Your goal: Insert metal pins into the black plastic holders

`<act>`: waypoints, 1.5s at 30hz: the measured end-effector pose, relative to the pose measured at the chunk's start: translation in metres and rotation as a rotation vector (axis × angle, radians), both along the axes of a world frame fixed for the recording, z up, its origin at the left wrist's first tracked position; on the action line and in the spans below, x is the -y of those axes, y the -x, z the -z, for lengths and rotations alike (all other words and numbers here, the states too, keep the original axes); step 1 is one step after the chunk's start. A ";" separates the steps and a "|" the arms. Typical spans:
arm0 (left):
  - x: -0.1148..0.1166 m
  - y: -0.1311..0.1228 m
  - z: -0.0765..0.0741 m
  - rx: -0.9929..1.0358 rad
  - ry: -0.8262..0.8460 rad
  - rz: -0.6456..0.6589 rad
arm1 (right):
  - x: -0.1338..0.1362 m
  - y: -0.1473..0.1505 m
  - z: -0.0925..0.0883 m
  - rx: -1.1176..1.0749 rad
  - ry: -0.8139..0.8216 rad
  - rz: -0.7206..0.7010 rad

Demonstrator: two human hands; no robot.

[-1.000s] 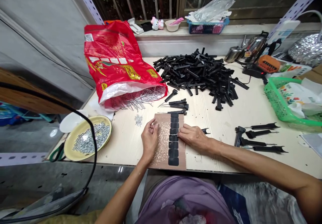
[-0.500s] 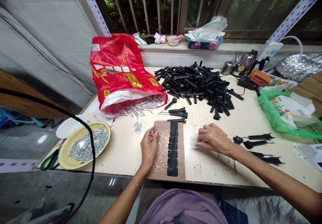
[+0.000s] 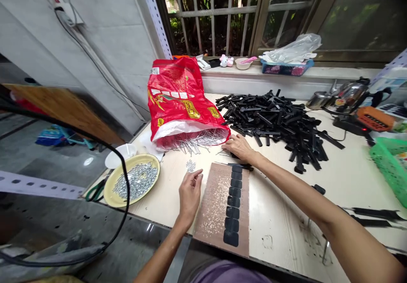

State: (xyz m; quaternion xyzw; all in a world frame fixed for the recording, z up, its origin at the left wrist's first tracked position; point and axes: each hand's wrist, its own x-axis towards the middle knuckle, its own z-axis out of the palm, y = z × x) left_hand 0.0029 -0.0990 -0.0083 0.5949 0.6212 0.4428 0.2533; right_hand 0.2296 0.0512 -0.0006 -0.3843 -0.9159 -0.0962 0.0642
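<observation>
My left hand (image 3: 190,194) rests at the left edge of a brown board (image 3: 222,208), thumb and fingertips pinched together near a small heap of tiny metal bits (image 3: 190,165); what they hold is too small to see. A column of black pads (image 3: 234,208) runs down the board. My right hand (image 3: 239,147) reaches across to the loose black-handled pins (image 3: 237,164) just above the board, in front of the red bag (image 3: 181,100) that spills metal pins (image 3: 197,141). Its fingers curl down onto those pieces.
A big pile of black plastic parts (image 3: 276,119) lies behind. A yellow plate of small metal pieces (image 3: 135,182) and green scissors (image 3: 95,189) sit left. A kettle (image 3: 348,96), a green basket (image 3: 389,160) and finished black tools (image 3: 369,215) are on the right. A black cable (image 3: 104,147) arcs at left.
My right hand left the board's right side, swung out to the right, then reached forward to the pins by the red bag. The head turned right and up. My left hand stayed.
</observation>
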 end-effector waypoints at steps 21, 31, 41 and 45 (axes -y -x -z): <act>-0.019 0.049 0.018 -0.596 0.023 0.141 | 0.064 -0.009 -0.021 -0.636 0.064 0.049; -0.011 0.015 -0.017 0.481 0.273 0.092 | 0.136 0.052 -0.017 -0.713 0.282 0.044; -0.004 -0.011 -0.030 0.869 0.303 0.151 | 0.146 0.044 -0.026 -0.584 0.159 0.141; -0.006 -0.010 -0.030 0.897 0.329 0.183 | 0.152 0.042 -0.029 -0.546 0.145 0.179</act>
